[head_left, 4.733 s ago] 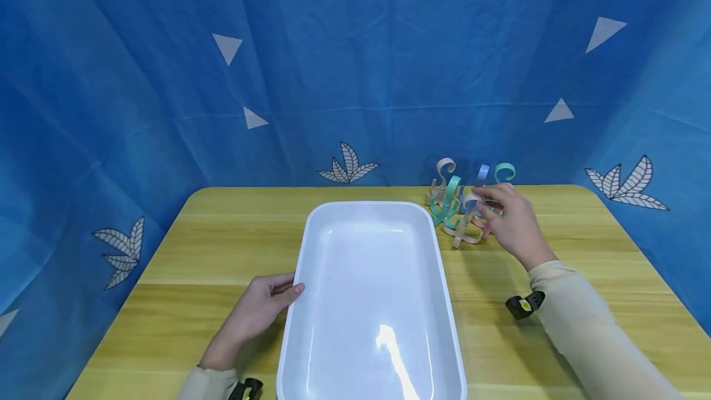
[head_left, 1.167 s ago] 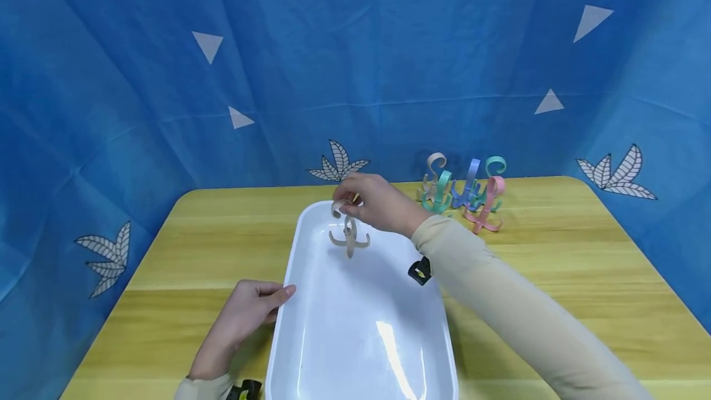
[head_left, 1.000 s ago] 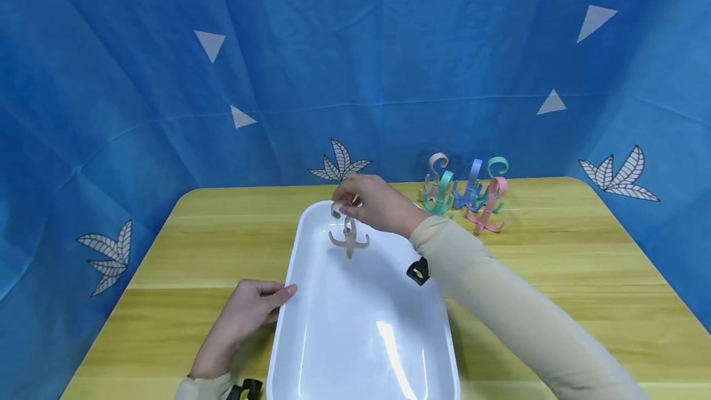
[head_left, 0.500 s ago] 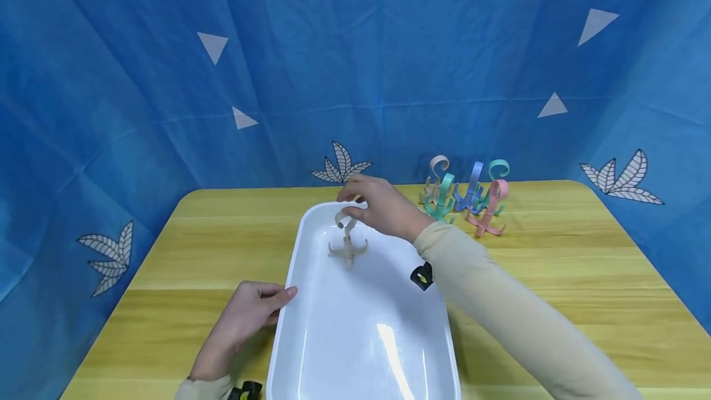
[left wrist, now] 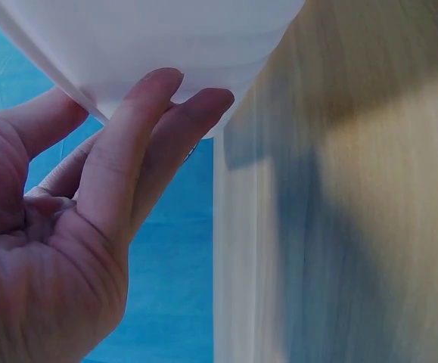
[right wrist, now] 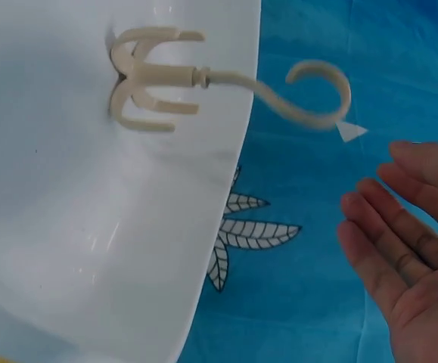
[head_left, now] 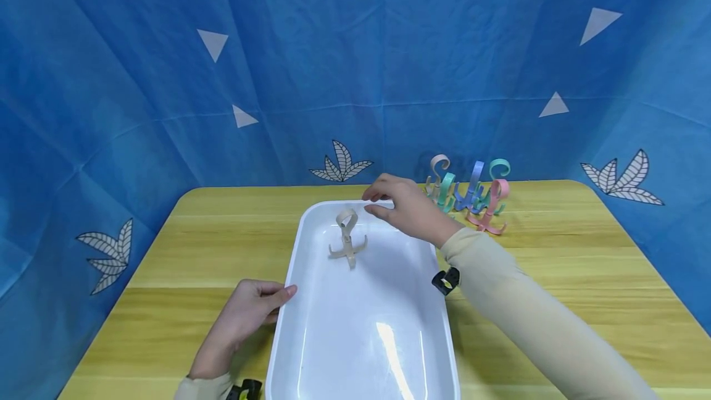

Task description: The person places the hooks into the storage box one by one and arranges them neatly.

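A beige multi-prong hanging hook (head_left: 347, 245) stands upright inside the white tray (head_left: 378, 320), near its far left corner. In the right wrist view the same beige hook (right wrist: 166, 76) shows its curled top and several upturned prongs. My right hand (head_left: 411, 208) is just right of the hook, over the tray's far edge, apart from it and holding nothing. In the right wrist view its fingers (right wrist: 392, 242) are spread from the thumb. My left hand (head_left: 247, 313) pinches the tray's left rim, thumb on top; the left wrist view has its fingers (left wrist: 113, 166) against the tray's outer wall.
At the back right of the wooden table (head_left: 555, 301) stand more hooks: a beige one (head_left: 440, 162), a green one (head_left: 446, 187), a blue one (head_left: 473, 181), another green one (head_left: 500, 167) and a pink one (head_left: 491, 208). A blue curtain (head_left: 444, 48) hangs behind.
My right hand carried the beige hook from the group at the right into the tray, let go of it and drew back to the right. My left hand still holds the tray rim.
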`<state>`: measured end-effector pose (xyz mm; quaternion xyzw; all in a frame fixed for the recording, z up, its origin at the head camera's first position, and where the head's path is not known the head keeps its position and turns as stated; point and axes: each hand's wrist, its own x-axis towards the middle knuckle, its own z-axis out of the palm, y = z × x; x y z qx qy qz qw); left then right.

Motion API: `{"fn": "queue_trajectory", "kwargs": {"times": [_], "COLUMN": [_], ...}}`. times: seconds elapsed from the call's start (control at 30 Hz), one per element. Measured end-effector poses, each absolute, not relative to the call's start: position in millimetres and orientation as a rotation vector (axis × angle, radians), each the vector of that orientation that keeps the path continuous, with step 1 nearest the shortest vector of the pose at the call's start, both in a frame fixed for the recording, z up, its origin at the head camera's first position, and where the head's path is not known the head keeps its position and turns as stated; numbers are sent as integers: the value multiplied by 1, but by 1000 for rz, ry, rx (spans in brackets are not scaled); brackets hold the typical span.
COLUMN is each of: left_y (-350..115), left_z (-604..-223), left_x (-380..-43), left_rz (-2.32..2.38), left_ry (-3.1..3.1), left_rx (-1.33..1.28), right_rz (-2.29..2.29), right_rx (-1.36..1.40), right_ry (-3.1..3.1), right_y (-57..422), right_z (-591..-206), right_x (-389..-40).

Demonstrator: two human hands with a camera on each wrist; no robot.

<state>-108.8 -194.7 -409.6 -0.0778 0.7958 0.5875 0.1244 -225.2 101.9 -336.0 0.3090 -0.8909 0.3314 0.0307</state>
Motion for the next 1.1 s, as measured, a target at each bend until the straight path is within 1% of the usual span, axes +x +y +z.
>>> {"fn": "queue_trajectory", "kwargs": {"times": [0.1,0.4,0.83,1.1], "left_y": [-195,-192,-195,-192], "left_z": [-410,-409,-408,-409], "left_x": [-109,-112,-110,-109], "left_rz": [1713,1718,1728,1732], "left_ry": [2313,2294,2288,2315], "left_rx": [-217,-180,-195,-231], "right_rz": [991,912,1014,1010], "right_rx": [913,945,781,729], "right_ry": [-2750,-2703,-2721,-2657], "right_y": [108,130,162,182], "right_z": [-334,-335,-340,-347], "right_x": [-221,-213,-208,-208]}}
